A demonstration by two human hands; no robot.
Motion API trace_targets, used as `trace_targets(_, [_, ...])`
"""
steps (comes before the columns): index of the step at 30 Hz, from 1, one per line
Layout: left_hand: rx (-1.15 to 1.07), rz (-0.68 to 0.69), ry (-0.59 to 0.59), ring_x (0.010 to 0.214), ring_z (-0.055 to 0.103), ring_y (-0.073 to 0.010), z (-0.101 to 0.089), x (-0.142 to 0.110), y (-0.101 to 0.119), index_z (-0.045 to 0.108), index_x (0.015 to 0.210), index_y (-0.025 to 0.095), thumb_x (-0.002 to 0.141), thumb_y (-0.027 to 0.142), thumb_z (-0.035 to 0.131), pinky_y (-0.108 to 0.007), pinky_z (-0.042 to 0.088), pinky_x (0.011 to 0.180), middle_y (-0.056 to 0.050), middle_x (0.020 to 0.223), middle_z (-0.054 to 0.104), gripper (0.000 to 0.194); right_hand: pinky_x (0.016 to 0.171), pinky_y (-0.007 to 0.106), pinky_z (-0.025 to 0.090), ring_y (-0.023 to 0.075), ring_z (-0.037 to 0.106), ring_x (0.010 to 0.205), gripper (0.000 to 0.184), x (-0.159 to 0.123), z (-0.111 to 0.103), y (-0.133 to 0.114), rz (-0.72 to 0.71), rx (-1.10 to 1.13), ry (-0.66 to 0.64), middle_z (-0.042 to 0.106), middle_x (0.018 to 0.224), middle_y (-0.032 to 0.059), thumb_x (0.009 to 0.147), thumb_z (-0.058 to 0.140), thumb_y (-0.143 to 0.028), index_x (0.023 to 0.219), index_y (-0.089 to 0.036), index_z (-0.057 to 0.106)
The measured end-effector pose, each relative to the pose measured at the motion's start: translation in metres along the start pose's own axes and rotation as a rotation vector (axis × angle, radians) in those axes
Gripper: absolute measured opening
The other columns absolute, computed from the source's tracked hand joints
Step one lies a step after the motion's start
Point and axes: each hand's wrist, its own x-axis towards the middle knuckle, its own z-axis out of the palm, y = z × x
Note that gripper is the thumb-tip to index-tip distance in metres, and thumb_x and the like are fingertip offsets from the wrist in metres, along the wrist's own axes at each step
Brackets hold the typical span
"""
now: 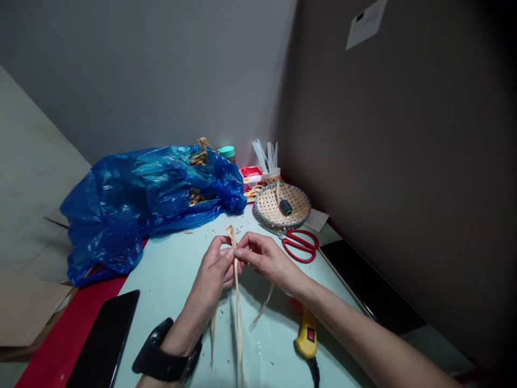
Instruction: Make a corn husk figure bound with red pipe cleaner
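Observation:
Above the middle of the pale table, my left hand (216, 264) and my right hand (264, 256) meet around a dried, straw-coloured husk strip (238, 312). Thumbs and fingertips of both hands pinch it near its folded upper end. Its long tail hangs down toward me, and thinner strands dangle on either side. A black watch (165, 350) sits on my left wrist. Just beyond my right hand lie red-handled scissors (301, 245). Under my right forearm is a yellow tool (307, 334) with a red switch and a black cord. The fingers partly hide the pinched spot.
A blue plastic bag (157, 188) of dried husks fills the back left. A woven basket (266, 207) holds a dark thread spool (285, 207). Behind it stands a cup (272, 176) of clear sticks. Dark flat devices lie left (105, 339) and right (367, 285). A wall borders the right.

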Motion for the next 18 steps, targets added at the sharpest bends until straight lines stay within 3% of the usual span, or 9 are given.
trace_targets(3, [0.223,0.031,0.043,0.042,0.027,-0.0071,-0.007,0.001,0.000,0.049,0.086,0.021,0.083,0.045,0.055,-0.019,0.019,0.042,0.009,0.054,0.043,0.025,0.051,0.021,0.031,0.0089,0.046,0.055,0.026,0.001,-0.001,0.005,0.019,-0.049,0.060,0.060,0.064,-0.0014,0.084,0.062,-0.041,0.080,-0.016,0.057])
trace_targets(6, [0.579,0.131,0.158,0.055,0.041,-0.0110,-0.010,-0.002,0.008,0.056,0.074,0.019,0.084,0.039,0.055,-0.023,0.030,0.053,0.004,0.061,0.050,0.023,0.054,0.021,0.033,0.0098,0.048,0.057,0.023,0.002,-0.001,0.010,0.016,-0.135,0.136,0.062,0.064,-0.0004,0.086,0.060,-0.039,0.080,-0.016,0.059])
trace_targets(11, [0.823,0.196,0.293,0.059,0.050,-0.0146,0.007,-0.014,0.016,0.059,0.073,0.020,0.088,0.034,0.052,-0.026,0.034,0.059,0.002,0.065,0.059,0.021,0.054,0.021,0.036,0.0100,0.052,0.056,0.024,-0.001,0.000,0.010,0.000,-0.171,0.220,0.069,0.071,0.0020,0.087,0.058,-0.041,0.082,-0.017,0.058])
trace_targets(15, [1.158,0.480,0.366,0.060,0.053,-0.0163,0.023,-0.023,0.002,0.060,0.075,0.020,0.091,0.022,0.046,-0.029,0.033,0.059,-0.003,0.071,0.062,0.021,0.056,0.022,0.039,0.0112,0.054,0.055,0.026,-0.003,0.002,0.009,0.013,-0.107,0.219,0.062,0.060,-0.0017,0.088,0.057,-0.043,0.082,-0.017,0.057])
trace_targets(18, [1.379,0.599,0.321,0.066,0.058,-0.0192,0.029,-0.026,-0.014,0.065,0.087,0.019,0.091,0.013,0.041,-0.030,0.033,0.060,-0.007,0.079,0.065,0.025,0.055,0.022,0.037,0.0106,0.051,0.053,0.022,-0.003,0.003,0.012,0.029,-0.027,0.217,0.057,0.056,-0.0038,0.087,0.058,-0.040,0.081,-0.018,0.056])
